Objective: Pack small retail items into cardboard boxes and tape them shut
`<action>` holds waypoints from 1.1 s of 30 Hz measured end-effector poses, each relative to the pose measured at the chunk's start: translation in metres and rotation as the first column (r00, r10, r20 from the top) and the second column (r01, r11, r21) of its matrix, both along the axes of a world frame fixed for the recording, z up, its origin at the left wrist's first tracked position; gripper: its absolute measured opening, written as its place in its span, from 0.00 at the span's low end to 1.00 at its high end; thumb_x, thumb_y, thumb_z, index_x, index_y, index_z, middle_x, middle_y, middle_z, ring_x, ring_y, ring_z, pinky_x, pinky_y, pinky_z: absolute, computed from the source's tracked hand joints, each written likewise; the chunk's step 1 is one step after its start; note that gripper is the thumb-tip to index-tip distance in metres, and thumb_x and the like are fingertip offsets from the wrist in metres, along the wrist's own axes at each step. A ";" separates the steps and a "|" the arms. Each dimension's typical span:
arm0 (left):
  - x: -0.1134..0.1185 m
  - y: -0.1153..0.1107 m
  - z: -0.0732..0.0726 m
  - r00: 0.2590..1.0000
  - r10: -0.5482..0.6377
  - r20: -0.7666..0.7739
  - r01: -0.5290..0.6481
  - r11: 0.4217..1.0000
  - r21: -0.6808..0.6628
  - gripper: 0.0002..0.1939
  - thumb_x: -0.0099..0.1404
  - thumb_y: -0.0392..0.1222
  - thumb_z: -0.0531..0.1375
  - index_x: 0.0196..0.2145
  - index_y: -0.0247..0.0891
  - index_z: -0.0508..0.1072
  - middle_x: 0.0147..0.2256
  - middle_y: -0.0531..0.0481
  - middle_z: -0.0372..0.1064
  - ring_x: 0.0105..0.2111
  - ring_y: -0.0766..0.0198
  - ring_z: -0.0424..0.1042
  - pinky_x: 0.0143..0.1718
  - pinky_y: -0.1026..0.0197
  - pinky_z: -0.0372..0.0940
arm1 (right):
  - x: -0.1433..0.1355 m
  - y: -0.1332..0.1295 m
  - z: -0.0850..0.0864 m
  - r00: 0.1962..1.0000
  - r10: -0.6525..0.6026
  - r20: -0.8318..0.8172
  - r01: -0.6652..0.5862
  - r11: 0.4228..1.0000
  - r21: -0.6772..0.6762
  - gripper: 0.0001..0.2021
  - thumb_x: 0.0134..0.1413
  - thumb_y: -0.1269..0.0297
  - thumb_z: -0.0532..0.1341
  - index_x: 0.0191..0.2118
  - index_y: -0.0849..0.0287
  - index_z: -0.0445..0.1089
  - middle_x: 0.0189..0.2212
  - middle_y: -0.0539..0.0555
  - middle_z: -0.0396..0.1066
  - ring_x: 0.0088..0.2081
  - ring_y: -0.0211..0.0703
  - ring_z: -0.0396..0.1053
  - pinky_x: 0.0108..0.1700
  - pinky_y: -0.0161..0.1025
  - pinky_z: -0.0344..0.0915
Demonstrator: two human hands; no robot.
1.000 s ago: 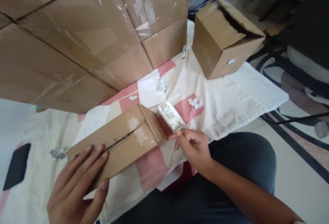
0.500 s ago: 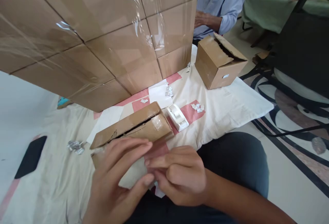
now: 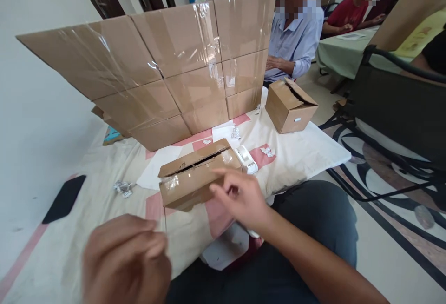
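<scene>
My left hand [image 3: 127,260] is raised at the lower left, smeared by motion, its fingertips curled together. Anything pinched in them is too small or blurred to make out. Over the front right of a cardboard box [image 3: 195,188], my right hand [image 3: 242,197] has its thumb and forefinger apart and holds nothing visible. The box lies on the cloth with tape on its top and a dark gap between the flaps. A white tape dispenser [image 3: 246,160] stands against its right end. Small paper labels [image 3: 267,151] lie farther right, and a crumpled cluster of bits [image 3: 124,188] lies left of the box.
A tall taped cardboard partition [image 3: 195,85] stands behind the box. Another cardboard box [image 3: 291,109] sits at the right, near a person in a blue shirt [image 3: 299,39]. A black phone [image 3: 64,199] lies at the left, and a dark chair [image 3: 400,104] stands at the right.
My hands were close together in front of the box; now they are apart. The left moved down-left and its fingers closed; the right moved up and its fingers spread. The view tilted up.
</scene>
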State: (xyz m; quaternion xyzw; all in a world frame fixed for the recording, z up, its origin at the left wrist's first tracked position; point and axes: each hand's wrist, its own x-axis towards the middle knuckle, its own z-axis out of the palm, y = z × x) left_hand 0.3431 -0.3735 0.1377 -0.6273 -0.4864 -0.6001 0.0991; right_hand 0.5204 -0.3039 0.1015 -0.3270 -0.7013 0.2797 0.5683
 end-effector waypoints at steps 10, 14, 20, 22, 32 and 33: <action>-0.089 0.051 -0.003 0.961 -0.274 0.048 0.237 0.718 -0.655 0.14 0.72 0.52 0.56 0.34 0.42 0.71 0.47 0.49 0.72 0.51 0.56 0.70 0.55 0.54 0.62 | 0.008 0.044 0.028 0.707 -0.112 0.698 0.096 0.993 0.061 0.18 0.66 0.67 0.58 0.59 0.56 0.69 0.55 0.57 0.75 0.64 0.56 0.62 0.68 0.65 0.48; -0.104 0.073 -0.008 0.940 -0.337 -0.044 0.208 0.672 -0.711 0.12 0.70 0.53 0.57 0.37 0.43 0.71 0.50 0.49 0.69 0.55 0.55 0.68 0.59 0.51 0.60 | 0.000 0.050 0.016 0.613 -0.033 0.789 0.133 0.989 -0.062 0.19 0.69 0.66 0.53 0.61 0.56 0.69 0.63 0.57 0.69 0.70 0.60 0.53 0.67 0.74 0.45; -0.103 0.094 -0.016 0.942 -0.325 -0.079 0.159 0.644 -0.748 0.12 0.67 0.54 0.60 0.40 0.44 0.72 0.54 0.48 0.69 0.56 0.54 0.67 0.59 0.48 0.60 | -0.001 0.050 0.014 0.601 -0.015 0.799 0.148 0.985 -0.093 0.19 0.70 0.62 0.52 0.61 0.54 0.69 0.67 0.55 0.64 0.72 0.59 0.51 0.66 0.75 0.49; -0.105 0.099 -0.021 0.948 -0.311 -0.074 0.152 0.642 -0.752 0.14 0.64 0.56 0.62 0.39 0.44 0.72 0.55 0.46 0.69 0.58 0.51 0.66 0.61 0.46 0.59 | 0.001 0.050 0.013 0.603 -0.012 0.798 0.149 0.984 -0.098 0.19 0.71 0.62 0.52 0.62 0.53 0.69 0.68 0.54 0.62 0.72 0.59 0.50 0.66 0.74 0.49; -0.089 0.105 -0.044 0.943 -0.070 0.326 0.320 0.463 -0.826 0.40 0.66 0.58 0.60 0.71 0.50 0.54 0.69 0.45 0.56 0.65 0.48 0.61 0.65 0.46 0.58 | 0.001 0.049 0.007 0.620 -0.029 0.784 0.132 0.989 -0.068 0.19 0.71 0.62 0.52 0.60 0.55 0.71 0.68 0.52 0.62 0.72 0.61 0.50 0.63 0.66 0.62; -0.087 0.106 -0.046 0.929 -0.048 0.368 0.345 0.481 -0.806 0.38 0.66 0.58 0.59 0.70 0.48 0.58 0.69 0.46 0.56 0.65 0.48 0.61 0.65 0.48 0.59 | 0.000 0.049 0.007 0.628 -0.030 0.777 0.135 0.988 -0.071 0.19 0.71 0.62 0.52 0.60 0.55 0.71 0.67 0.52 0.63 0.72 0.61 0.50 0.63 0.65 0.62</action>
